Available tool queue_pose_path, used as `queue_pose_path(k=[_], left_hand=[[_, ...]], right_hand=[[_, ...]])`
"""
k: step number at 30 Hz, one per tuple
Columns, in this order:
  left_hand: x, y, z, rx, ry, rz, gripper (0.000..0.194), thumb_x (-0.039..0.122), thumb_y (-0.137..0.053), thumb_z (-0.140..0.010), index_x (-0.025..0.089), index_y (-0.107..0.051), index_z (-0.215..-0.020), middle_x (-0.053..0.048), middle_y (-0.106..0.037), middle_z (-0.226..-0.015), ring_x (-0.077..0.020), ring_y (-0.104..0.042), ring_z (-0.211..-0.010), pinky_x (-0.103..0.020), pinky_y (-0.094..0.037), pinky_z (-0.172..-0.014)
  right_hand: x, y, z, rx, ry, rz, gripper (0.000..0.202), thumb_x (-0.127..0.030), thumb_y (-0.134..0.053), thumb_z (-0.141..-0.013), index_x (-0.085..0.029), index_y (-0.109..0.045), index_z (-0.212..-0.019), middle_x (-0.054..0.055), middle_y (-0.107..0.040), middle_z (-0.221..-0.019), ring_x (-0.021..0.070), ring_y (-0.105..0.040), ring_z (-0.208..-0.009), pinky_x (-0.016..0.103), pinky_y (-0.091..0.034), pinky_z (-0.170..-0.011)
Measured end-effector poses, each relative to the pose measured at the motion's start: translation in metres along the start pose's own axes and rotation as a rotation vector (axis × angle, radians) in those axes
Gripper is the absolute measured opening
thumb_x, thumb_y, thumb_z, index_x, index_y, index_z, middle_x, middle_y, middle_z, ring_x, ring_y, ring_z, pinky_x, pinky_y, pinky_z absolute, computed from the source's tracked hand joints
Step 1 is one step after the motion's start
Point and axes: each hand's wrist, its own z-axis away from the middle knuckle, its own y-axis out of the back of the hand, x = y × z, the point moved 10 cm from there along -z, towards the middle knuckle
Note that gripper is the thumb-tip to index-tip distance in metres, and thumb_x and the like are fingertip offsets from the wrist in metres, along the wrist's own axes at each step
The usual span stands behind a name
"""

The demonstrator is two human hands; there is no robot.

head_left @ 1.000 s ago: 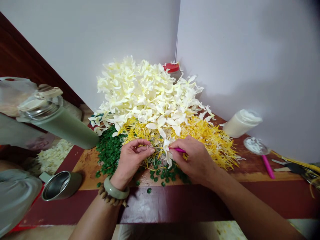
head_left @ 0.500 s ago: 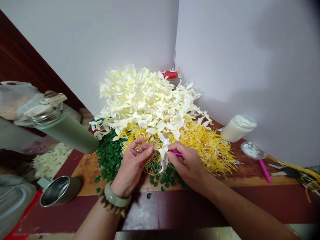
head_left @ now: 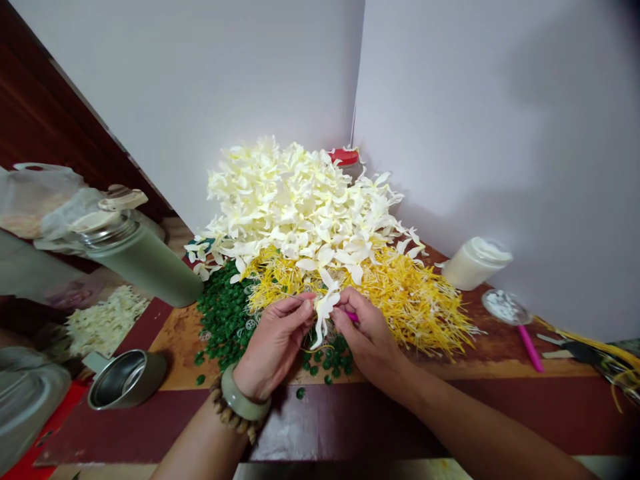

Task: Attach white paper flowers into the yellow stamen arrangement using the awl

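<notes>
A white flower (head_left: 326,305) with a yellowish centre is held between my two hands, its petals spread and one hanging down. My left hand (head_left: 280,333) pinches the flower's left side between thumb and fingers, and a bracelet (head_left: 240,400) circles that wrist. On the other side, my right hand (head_left: 373,337) is closed around a thin pink stick (head_left: 352,317), its fingertips against the flower. Most of the stick is hidden by the fingers. Beneath and behind the hands lie yellow stamen strands (head_left: 415,300), green cup-shaped pieces (head_left: 225,320) and a heap of white flowers (head_left: 295,200).
At the left stand a green flask (head_left: 155,267) and a metal cup (head_left: 125,380). A white jar (head_left: 475,263), a small clear dish (head_left: 505,307) of white stuff, a pink handle (head_left: 530,348) and scissors (head_left: 583,350) are at right. A red-lidded jar (head_left: 345,159) sits behind the heap.
My left fingers have moved from a thin strand beside the flower in to the flower itself. The two hands are closer together, and the view has shifted slightly.
</notes>
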Motion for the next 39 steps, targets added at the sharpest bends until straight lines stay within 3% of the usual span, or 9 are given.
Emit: queue_pose_path(k=[2, 7, 13, 20, 24, 27, 32, 36, 39], left_hand=[[-0.004, -0.004, 0.001, -0.017, 0.023, 0.009, 0.01, 0.017, -0.071, -0.063, 0.015, -0.07, -0.073, 0.001, -0.063, -0.069, -0.0055, -0.053, -0.06, -0.016, -0.042, -0.06], [-0.014, -0.013, 0.004, -0.091, 0.066, 0.002, 0.01, 0.018, -0.067, -0.068, 0.015, -0.07, -0.077, -0.002, -0.066, -0.075, -0.0086, -0.057, -0.066, -0.018, -0.044, -0.066], [-0.011, -0.024, 0.006, -0.154, 0.024, -0.121, 0.02, 0.026, -0.059, -0.075, 0.016, -0.069, -0.09, -0.005, -0.068, -0.088, -0.0149, -0.059, -0.08, -0.025, -0.041, -0.077], [-0.006, -0.02, 0.012, -0.013, -0.063, -0.122, 0.033, 0.038, -0.05, -0.079, 0.016, -0.065, -0.098, -0.007, -0.066, -0.096, -0.0198, -0.056, -0.09, -0.031, -0.039, -0.084], [-0.004, -0.013, 0.014, 0.092, -0.193, -0.32, 0.03, 0.037, -0.048, -0.08, 0.017, -0.064, -0.095, -0.008, -0.064, -0.098, -0.0211, -0.054, -0.093, -0.032, -0.038, -0.086], [-0.007, -0.012, 0.015, 0.114, -0.211, -0.407, 0.031, 0.04, -0.047, -0.08, 0.018, -0.065, -0.091, -0.008, -0.065, -0.094, -0.0218, -0.054, -0.091, -0.032, -0.039, -0.086], [-0.017, -0.018, 0.013, 0.027, -0.138, -0.204, 0.032, 0.04, -0.045, -0.081, 0.02, -0.064, -0.097, -0.008, -0.063, -0.099, -0.0215, -0.054, -0.093, -0.034, -0.04, -0.086], [-0.015, -0.025, 0.011, -0.07, -0.058, -0.129, 0.033, 0.041, -0.046, -0.081, 0.021, -0.064, -0.1, -0.007, -0.063, -0.103, -0.0203, -0.054, -0.094, -0.031, -0.041, -0.085], [-0.003, -0.019, 0.009, -0.013, -0.077, -0.136, 0.026, 0.035, -0.055, -0.077, 0.021, -0.065, -0.097, -0.005, -0.066, -0.096, -0.0154, -0.057, -0.085, -0.025, -0.043, -0.078]], right_hand=[[0.002, -0.003, 0.001, -0.015, -0.018, -0.052, 0.004, -0.019, -0.042, -0.082, -0.02, -0.045, -0.084, -0.004, -0.05, -0.064, 0.009, -0.047, -0.056, 0.02, -0.038, -0.051], [0.005, -0.008, 0.007, -0.066, -0.04, -0.134, 0.039, -0.019, -0.039, -0.083, -0.02, -0.032, -0.122, -0.004, -0.05, -0.065, 0.0113, -0.052, -0.061, 0.023, -0.044, -0.058], [0.009, -0.012, 0.005, -0.062, -0.049, -0.169, 0.034, -0.021, -0.038, -0.085, -0.02, -0.042, -0.118, 0.002, -0.059, -0.089, 0.0143, -0.056, -0.085, 0.03, -0.044, -0.082], [0.0, -0.013, 0.007, -0.047, 0.065, 0.007, 0.039, -0.019, -0.037, -0.086, -0.018, -0.038, -0.125, 0.007, -0.053, -0.117, 0.0161, -0.05, -0.106, 0.031, -0.036, -0.094], [-0.008, -0.017, 0.011, -0.121, 0.137, 0.113, 0.034, -0.017, -0.037, -0.086, -0.017, -0.048, -0.118, 0.007, -0.06, -0.105, 0.0154, -0.054, -0.095, 0.028, -0.041, -0.085], [-0.008, -0.014, 0.012, -0.117, 0.133, 0.127, 0.034, -0.016, -0.037, -0.085, -0.017, -0.05, -0.117, 0.007, -0.06, -0.104, 0.0159, -0.055, -0.092, 0.028, -0.041, -0.084], [-0.007, -0.012, 0.007, -0.166, 0.084, 0.08, 0.035, -0.017, -0.037, -0.086, -0.018, -0.049, -0.119, 0.006, -0.059, -0.106, 0.0155, -0.053, -0.097, 0.029, -0.038, -0.088], [-0.009, -0.007, 0.003, -0.171, 0.02, 0.004, 0.03, -0.018, -0.037, -0.086, -0.017, -0.056, -0.11, 0.001, -0.059, -0.081, 0.0115, -0.055, -0.076, 0.023, -0.043, -0.072], [-0.01, 0.0, 0.002, -0.117, -0.007, -0.008, 0.03, -0.018, -0.037, -0.086, -0.018, -0.056, -0.109, -0.003, -0.054, -0.066, 0.0098, -0.05, -0.061, 0.021, -0.043, -0.063]])
